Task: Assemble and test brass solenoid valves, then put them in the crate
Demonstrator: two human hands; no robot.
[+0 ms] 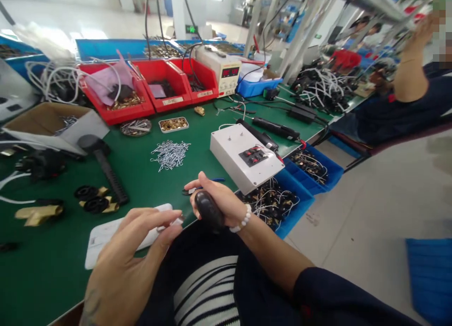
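My left hand [132, 250] is at the lower left, pinching a small, pale, shiny piece [173, 222] between thumb and fingertips; blur hides its exact kind. To the right of it, my right hand [226, 199] is closed around a smooth black rounded piece [209, 212], whose thick end points toward me. Just beyond the right hand lie pliers [190, 191], partly hidden behind its fingers. Under the left hand is a flat white plate [102, 236] on the green table [141, 184]. A pile of silvery wire clips [170, 155] sits farther back.
Red bins [122, 114] and a power supply [226, 76] line the back. A grey switch box [247, 156] stands right of centre, beside black electric screwdrivers [275, 128]. Blue bins [300, 203] hold wired parts. At left are a black showerhead-shaped part [106, 168] and brass fittings [38, 215]. A co-worker's arm [411, 71] is at right.
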